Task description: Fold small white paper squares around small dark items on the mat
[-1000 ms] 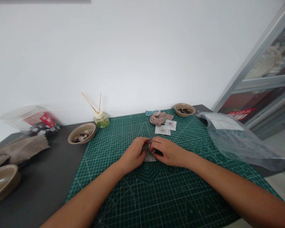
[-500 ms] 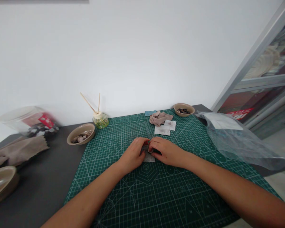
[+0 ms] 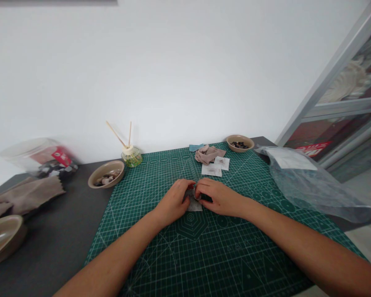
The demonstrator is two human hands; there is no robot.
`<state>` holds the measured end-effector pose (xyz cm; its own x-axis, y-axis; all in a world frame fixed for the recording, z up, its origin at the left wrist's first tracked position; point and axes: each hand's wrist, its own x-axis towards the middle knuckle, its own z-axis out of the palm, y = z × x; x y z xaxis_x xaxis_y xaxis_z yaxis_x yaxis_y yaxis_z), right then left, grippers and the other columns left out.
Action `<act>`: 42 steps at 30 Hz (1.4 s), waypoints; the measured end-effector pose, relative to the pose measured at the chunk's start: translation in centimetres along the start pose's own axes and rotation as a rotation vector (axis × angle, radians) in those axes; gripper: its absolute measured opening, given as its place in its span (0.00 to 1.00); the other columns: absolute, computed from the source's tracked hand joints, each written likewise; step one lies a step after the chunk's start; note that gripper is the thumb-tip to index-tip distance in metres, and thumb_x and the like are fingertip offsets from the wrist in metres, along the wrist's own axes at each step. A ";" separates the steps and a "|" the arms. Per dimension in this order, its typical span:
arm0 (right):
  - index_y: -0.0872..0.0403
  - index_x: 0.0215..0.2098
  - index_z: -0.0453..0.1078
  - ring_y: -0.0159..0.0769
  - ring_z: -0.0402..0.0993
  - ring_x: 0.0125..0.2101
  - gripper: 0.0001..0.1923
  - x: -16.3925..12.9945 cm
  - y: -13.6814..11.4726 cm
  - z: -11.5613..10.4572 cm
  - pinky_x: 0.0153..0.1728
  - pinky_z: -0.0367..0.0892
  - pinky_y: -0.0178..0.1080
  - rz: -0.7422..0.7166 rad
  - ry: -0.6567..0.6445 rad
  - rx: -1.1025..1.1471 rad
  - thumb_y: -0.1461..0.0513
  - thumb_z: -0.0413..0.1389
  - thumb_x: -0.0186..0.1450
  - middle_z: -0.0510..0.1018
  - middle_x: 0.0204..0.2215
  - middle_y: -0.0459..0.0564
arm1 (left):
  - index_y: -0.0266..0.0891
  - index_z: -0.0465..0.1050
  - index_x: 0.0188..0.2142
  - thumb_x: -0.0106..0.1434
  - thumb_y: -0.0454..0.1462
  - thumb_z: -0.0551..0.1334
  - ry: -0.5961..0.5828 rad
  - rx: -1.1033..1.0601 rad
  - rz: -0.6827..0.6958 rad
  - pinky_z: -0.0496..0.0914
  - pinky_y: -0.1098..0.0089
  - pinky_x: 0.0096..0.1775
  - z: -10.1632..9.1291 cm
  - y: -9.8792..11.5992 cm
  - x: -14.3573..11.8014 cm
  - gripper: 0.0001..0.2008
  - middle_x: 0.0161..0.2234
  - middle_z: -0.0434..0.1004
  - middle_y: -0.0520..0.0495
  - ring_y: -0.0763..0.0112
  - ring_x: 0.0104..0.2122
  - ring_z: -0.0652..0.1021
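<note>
Almost nothing has moved over the last second: your left hand (image 3: 174, 201) and right hand (image 3: 220, 196) stay pressed together over the small grey fabric square (image 3: 194, 204) at the middle of the green gridded cutting mat (image 3: 204, 251), so the work on that piece looks to be at the same fine, close stage. The slight shift of the whole scene looks like your head moving, not your hands. Both sets of fingers curl in and pinch the square from either side, the left at its near-left edge, the right over its far-right part.

Your fingertips cover most of the square, so you cannot tell whether a needle, a button or anything else sits between them. The beige bowl of pale beads (image 3: 106, 173) near the desk's back-left and the beige bowl of dark pieces (image 3: 240, 143) at the mat's far right corner are too small to read. The clear plastic jar (image 3: 37, 158) is blurred.
</note>
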<state>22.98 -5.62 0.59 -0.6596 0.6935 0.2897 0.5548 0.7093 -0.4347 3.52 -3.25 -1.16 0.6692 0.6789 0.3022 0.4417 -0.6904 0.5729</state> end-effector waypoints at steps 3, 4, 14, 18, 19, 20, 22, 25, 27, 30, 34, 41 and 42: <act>0.56 0.35 0.67 0.37 0.66 0.38 0.06 0.0 0.0 0.2 0.40 0.64 0.39 -0.021 0.000 0.016 0.70 0.55 0.61 0.71 0.35 0.50 | 0.37 0.62 0.46 0.53 0.22 0.53 0.003 -0.003 0.000 0.66 0.56 0.49 0.0 0.0 0.0 0.21 0.43 0.69 0.43 0.61 0.45 0.70; 0.56 0.35 0.67 0.37 0.66 0.38 0.05 0.0 0.0 0.2 0.40 0.64 0.40 -0.011 0.009 0.008 0.70 0.54 0.61 0.71 0.35 0.51 | 0.37 0.63 0.46 0.53 0.22 0.53 0.002 -0.004 -0.001 0.66 0.56 0.49 -0.1 0.0 0.0 0.21 0.43 0.69 0.43 0.61 0.45 0.70; 0.56 0.34 0.67 0.37 0.66 0.37 0.05 0.0 -0.2 0.1 0.40 0.64 0.40 -0.013 0.014 -0.007 0.70 0.55 0.60 0.71 0.34 0.51 | 0.38 0.63 0.46 0.53 0.22 0.53 -0.001 -0.021 -0.012 0.66 0.56 0.49 -0.2 0.0 0.0 0.22 0.43 0.69 0.44 0.62 0.45 0.70; 0.55 0.34 0.66 0.38 0.67 0.38 0.08 0.1 0.5 -0.3 0.41 0.64 0.40 0.077 0.101 -0.045 0.71 0.53 0.58 0.70 0.35 0.51 | 0.39 0.61 0.51 0.52 0.23 0.57 -0.105 -0.079 -0.007 0.64 0.57 0.53 -1.2 0.1 -0.2 0.27 0.48 0.67 0.44 0.62 0.50 0.68; 0.55 0.34 0.65 0.38 0.67 0.38 0.08 0.1 0.8 -0.6 0.41 0.64 0.40 0.113 0.150 -0.057 0.72 0.53 0.58 0.70 0.35 0.51 | 0.40 0.60 0.53 0.52 0.25 0.59 -0.149 -0.089 0.002 0.64 0.57 0.53 -1.6 0.1 -0.2 0.28 0.49 0.66 0.44 0.61 0.51 0.68; 0.55 0.34 0.65 0.38 0.67 0.38 0.08 0.0 1.1 -0.8 0.41 0.63 0.40 0.152 0.205 -0.081 0.72 0.53 0.57 0.70 0.35 0.50 | 0.41 0.59 0.54 0.52 0.26 0.61 -0.180 -0.091 0.006 0.63 0.56 0.54 -2.0 0.2 -0.3 0.30 0.50 0.65 0.44 0.60 0.52 0.67; 0.54 0.33 0.63 0.38 0.67 0.35 0.07 -0.1 1.8 -1.4 0.38 0.63 0.40 0.275 0.315 -0.146 0.70 0.53 0.58 0.70 0.33 0.50 | 0.42 0.59 0.55 0.51 0.29 0.65 -0.231 -0.082 0.016 0.61 0.53 0.55 -2.6 0.4 -0.3 0.32 0.52 0.64 0.43 0.58 0.54 0.65; 0.54 0.36 0.62 0.39 0.68 0.35 0.04 -0.3 2.7 -1.9 0.36 0.63 0.39 0.396 0.353 -0.195 0.66 0.52 0.61 0.71 0.34 0.50 | 0.44 0.61 0.55 0.52 0.32 0.67 -0.281 -0.069 0.043 0.58 0.51 0.57 -3.1 0.7 -0.3 0.32 0.53 0.64 0.43 0.56 0.55 0.63; 0.55 0.38 0.62 0.39 0.68 0.36 0.05 -0.4 3.3 -1.9 0.36 0.63 0.39 0.425 0.327 -0.213 0.66 0.51 0.62 0.70 0.37 0.52 | 0.44 0.62 0.55 0.53 0.32 0.67 -0.281 -0.057 0.047 0.58 0.52 0.57 -3.0 0.6 -0.3 0.30 0.53 0.64 0.43 0.57 0.55 0.63; 0.56 0.40 0.62 0.41 0.68 0.38 0.07 -0.5 4.2 -1.5 0.38 0.63 0.41 0.449 0.273 -0.239 0.68 0.50 0.62 0.69 0.40 0.55 | 0.44 0.63 0.53 0.57 0.32 0.64 -0.213 -0.003 0.024 0.58 0.53 0.57 -2.6 -0.1 -0.3 0.25 0.53 0.65 0.44 0.58 0.55 0.63; 0.57 0.40 0.63 0.41 0.67 0.39 0.09 -0.5 5.0 -1.0 0.41 0.64 0.42 0.437 0.237 -0.253 0.69 0.50 0.61 0.69 0.40 0.55 | 0.44 0.63 0.53 0.59 0.32 0.62 -0.085 0.146 -0.030 0.58 0.53 0.56 -2.2 -1.7 -0.2 0.22 0.52 0.66 0.44 0.57 0.53 0.65; 0.57 0.42 0.62 0.41 0.67 0.39 0.09 -0.6 4.2 -0.8 0.42 0.64 0.43 0.423 0.193 -0.203 0.69 0.48 0.63 0.69 0.41 0.55 | 0.41 0.63 0.51 0.57 0.28 0.59 0.235 0.431 -0.193 0.61 0.51 0.51 -2.6 -3.8 -0.1 0.21 0.51 0.66 0.40 0.52 0.52 0.65; 0.57 0.42 0.62 0.41 0.67 0.39 0.09 -0.6 3.9 -0.7 0.41 0.64 0.42 0.406 0.192 -0.197 0.69 0.48 0.63 0.69 0.40 0.55 | 0.41 0.63 0.51 0.58 0.28 0.59 0.248 0.433 -0.189 0.61 0.51 0.51 -2.6 -3.8 -0.1 0.21 0.51 0.66 0.40 0.52 0.52 0.65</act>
<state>25.92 -3.16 -0.65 -0.2756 0.9165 0.2900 0.8452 0.3748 -0.3811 0.26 -0.04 -1.38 0.4164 0.8037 0.4250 0.7817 -0.5552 0.2839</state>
